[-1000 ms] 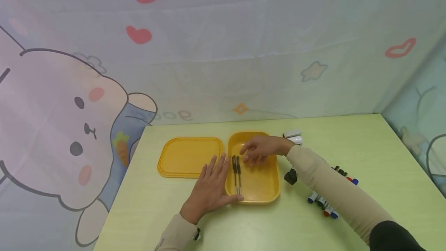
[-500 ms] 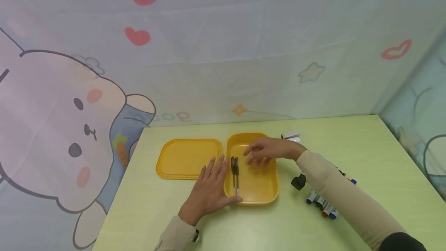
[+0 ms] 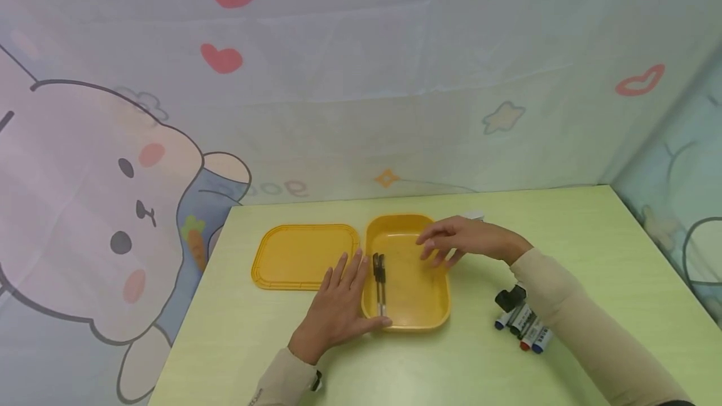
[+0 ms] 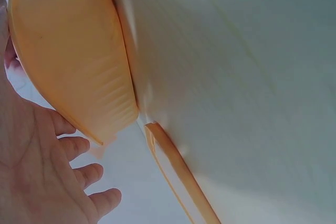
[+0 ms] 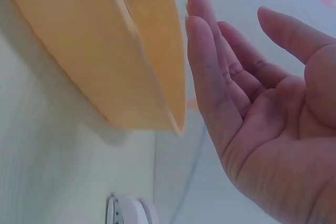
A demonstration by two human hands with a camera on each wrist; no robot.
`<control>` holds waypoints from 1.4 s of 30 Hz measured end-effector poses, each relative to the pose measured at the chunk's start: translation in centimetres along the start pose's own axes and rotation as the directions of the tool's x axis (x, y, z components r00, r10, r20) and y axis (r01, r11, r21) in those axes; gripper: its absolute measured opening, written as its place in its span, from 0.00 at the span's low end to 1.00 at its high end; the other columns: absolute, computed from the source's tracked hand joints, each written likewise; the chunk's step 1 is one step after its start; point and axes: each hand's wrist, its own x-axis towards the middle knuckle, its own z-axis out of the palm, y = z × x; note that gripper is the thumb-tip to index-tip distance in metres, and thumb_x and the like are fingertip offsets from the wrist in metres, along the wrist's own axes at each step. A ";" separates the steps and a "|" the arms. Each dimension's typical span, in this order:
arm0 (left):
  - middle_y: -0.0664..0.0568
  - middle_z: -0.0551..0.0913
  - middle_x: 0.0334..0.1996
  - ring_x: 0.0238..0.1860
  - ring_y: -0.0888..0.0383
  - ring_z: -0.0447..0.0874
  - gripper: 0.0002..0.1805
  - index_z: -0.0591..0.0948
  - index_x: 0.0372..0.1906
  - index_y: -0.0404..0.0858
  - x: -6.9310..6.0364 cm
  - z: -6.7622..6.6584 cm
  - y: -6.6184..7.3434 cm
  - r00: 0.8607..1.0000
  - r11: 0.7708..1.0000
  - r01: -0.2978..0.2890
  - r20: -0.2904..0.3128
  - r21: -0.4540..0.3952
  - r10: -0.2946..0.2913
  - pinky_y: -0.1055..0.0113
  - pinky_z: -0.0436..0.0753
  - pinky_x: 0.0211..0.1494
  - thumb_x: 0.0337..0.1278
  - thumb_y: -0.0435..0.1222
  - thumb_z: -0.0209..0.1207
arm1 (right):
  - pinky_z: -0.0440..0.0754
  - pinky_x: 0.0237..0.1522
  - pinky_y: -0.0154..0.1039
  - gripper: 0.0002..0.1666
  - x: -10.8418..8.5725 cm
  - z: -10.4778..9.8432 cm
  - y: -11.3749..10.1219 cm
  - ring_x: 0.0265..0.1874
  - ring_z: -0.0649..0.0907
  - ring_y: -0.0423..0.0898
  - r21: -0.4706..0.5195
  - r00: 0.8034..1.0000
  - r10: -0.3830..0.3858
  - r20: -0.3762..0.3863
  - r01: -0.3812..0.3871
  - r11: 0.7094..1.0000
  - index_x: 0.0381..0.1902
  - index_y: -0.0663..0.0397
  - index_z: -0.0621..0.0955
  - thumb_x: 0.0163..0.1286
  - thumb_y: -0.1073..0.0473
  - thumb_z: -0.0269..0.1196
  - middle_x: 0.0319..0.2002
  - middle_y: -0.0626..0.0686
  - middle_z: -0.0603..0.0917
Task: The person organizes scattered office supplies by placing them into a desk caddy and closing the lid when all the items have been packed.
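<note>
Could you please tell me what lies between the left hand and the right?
The head view shows two black-topped pens in the yellow tray.

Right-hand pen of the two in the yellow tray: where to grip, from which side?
I'd pinch the right-hand pen across its width around mid-length, from above and the right. It lies flat and lengthwise, with the other pen close along its left and the left hand beyond; to its right, exposed floor of the yellow tray should leave finger room.

Head and closer wrist views share the tray (image 3: 414, 296)
</note>
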 end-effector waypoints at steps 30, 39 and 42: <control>0.45 0.45 0.83 0.82 0.40 0.44 0.65 0.47 0.83 0.38 -0.2 0.0 -0.3 1.000 1.000 0.001 -0.021 0.012 0.000 0.39 0.57 0.77 0.53 0.79 0.46 | 0.86 0.51 0.47 0.24 -9.3 -5.2 4.4 0.53 0.86 0.57 -0.025 0.991 0.071 -0.114 -0.075 0.997 0.67 0.51 0.75 0.82 0.46 0.51 0.56 0.58 0.85; 0.45 0.45 0.83 0.82 0.42 0.41 0.65 0.47 0.83 0.38 -0.2 0.1 -0.2 1.000 1.000 0.007 -0.020 0.005 -0.006 0.39 0.56 0.77 0.53 0.79 0.46 | 0.86 0.51 0.45 0.30 -12.0 -6.9 7.7 0.55 0.85 0.55 -0.005 0.982 0.120 -0.143 -0.122 0.993 0.71 0.62 0.69 0.83 0.47 0.49 0.58 0.61 0.83; 0.45 0.45 0.83 0.82 0.42 0.42 0.65 0.47 0.83 0.38 -0.2 0.1 -0.1 1.000 1.000 0.007 -0.019 -0.004 -0.007 0.39 0.56 0.78 0.53 0.79 0.46 | 0.86 0.52 0.46 0.31 -13.0 -7.4 8.6 0.55 0.85 0.56 0.013 0.979 0.129 -0.155 -0.128 0.992 0.72 0.64 0.68 0.84 0.48 0.49 0.59 0.62 0.82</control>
